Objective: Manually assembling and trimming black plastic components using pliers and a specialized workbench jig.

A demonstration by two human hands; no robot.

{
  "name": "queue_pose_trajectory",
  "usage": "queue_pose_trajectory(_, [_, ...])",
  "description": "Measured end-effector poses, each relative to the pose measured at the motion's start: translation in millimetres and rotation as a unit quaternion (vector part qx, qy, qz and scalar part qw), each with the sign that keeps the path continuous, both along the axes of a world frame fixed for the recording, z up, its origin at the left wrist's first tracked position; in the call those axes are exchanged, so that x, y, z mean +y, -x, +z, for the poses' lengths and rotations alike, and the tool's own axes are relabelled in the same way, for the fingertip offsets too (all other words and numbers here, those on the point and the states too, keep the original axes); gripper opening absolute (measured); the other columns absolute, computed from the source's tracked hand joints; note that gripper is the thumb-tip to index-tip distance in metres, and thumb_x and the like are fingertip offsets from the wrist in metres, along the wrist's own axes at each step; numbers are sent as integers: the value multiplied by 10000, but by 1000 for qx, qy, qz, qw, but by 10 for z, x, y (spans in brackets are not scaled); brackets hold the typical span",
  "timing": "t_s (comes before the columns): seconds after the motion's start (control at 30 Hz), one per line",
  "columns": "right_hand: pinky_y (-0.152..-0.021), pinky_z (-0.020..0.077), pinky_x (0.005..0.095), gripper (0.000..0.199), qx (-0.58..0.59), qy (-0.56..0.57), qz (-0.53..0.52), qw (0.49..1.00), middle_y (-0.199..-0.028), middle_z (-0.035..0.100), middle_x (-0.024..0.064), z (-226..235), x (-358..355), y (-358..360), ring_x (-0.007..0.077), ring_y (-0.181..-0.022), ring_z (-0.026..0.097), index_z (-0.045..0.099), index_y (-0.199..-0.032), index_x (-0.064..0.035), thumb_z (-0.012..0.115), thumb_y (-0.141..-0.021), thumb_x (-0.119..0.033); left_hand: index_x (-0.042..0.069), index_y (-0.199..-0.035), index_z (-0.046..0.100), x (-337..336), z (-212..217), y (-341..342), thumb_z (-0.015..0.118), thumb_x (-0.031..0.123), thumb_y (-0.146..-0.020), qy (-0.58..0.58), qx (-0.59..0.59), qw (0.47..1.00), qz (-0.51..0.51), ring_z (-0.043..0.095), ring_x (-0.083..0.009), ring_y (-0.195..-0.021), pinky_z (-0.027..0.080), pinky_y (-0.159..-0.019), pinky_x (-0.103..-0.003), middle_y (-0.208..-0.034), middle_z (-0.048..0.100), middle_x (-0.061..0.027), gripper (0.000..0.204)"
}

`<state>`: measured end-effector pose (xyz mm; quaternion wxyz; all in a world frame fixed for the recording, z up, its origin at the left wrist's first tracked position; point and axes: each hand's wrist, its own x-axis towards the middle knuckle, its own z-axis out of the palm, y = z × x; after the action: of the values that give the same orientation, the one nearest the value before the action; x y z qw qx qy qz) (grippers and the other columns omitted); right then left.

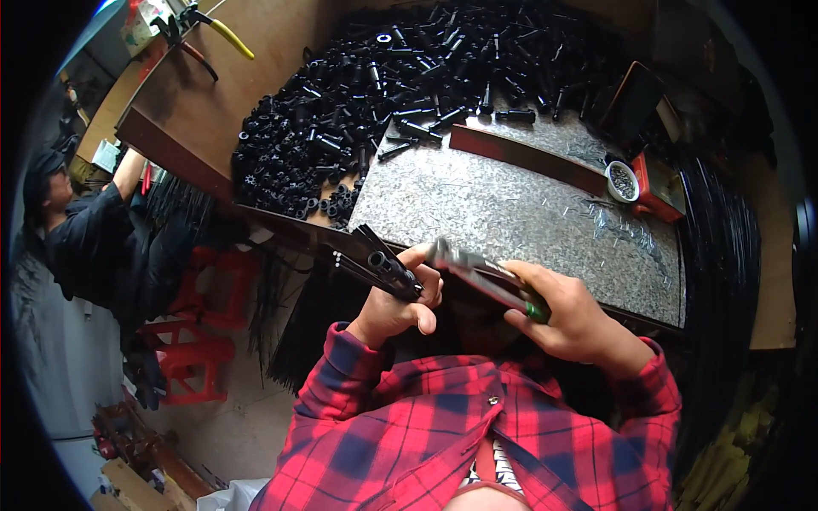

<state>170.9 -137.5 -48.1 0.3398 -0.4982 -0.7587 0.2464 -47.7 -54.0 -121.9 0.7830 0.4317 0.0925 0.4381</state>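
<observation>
In front of my chest, my left hand point(385, 317) is closed round a bundle of thin black rods point(365, 271), some with small white tips. A black tubular plastic piece point(390, 267) sits among the rods; how they join is too small to tell. My right hand point(569, 317) grips a pair of pliers point(486, 277), whose handles show a bit of green. The plier head, blurred, points left toward my left fingers, close to the black piece. Whether the jaws hold anything cannot be made out.
Beyond my hands lies a speckled stone slab point(477, 196) with a wooden strip point(528, 157) across it. Black plastic parts point(409, 77) are heaped behind. A white cup of small metal pieces point(622, 181) stands right, beside long black rods point(724, 247). A co-worker point(94, 230) is at far left, near red stools point(192, 358).
</observation>
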Motion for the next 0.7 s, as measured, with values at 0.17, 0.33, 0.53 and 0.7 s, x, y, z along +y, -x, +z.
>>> queue_pose_trajectory(0.17, [-506, 447, 348, 648, -294, -52, -24, 954, -699, 475, 89, 237, -219, -42, 238, -579, 532, 464, -1325, -45, 696, -722, -99, 9, -1144, 581, 115, 161, 124, 865, 410, -490, -3, 98, 993, -70, 479, -66, -616, 388, -588, -234, -655, 522, 42, 818])
queue_pose_trajectory(0.33, [-472, 405, 350, 588, -289, -92, -40, 952, -656, 419, 73, 179, -231, 24, 210, -540, 484, 483, -1316, -41, 674, -764, -108, 6, -975, 650, 97, 172, 14, 776, 626, -427, -115, 218, 969, 6, 571, -100, -794, 448, -675, -230, -936, 633, -48, 838])
queue_pose_trajectory(0.53, [-502, 380, 336, 589, -350, -114, -74, 927, -698, 413, 57, 180, -278, 40, 203, -589, 462, 492, -1329, -97, 672, -772, -158, -6, -997, 636, 72, 223, 8, 774, 610, -446, -124, 220, 968, 7, 600, -139, -870, 488, -746, -275, -952, 634, -62, 838])
queue_pose_trajectory(0.7, [-542, 360, 343, 554, -398, -157, -94, 899, -753, 435, 55, 189, -297, 3, 210, -638, 459, 515, -1316, -133, 660, -784, -193, -6, -1035, 616, 39, 190, -29, 781, 582, -477, -112, 202, 973, -6, 600, -137, -859, 487, -749, -271, -957, 626, -54, 828])
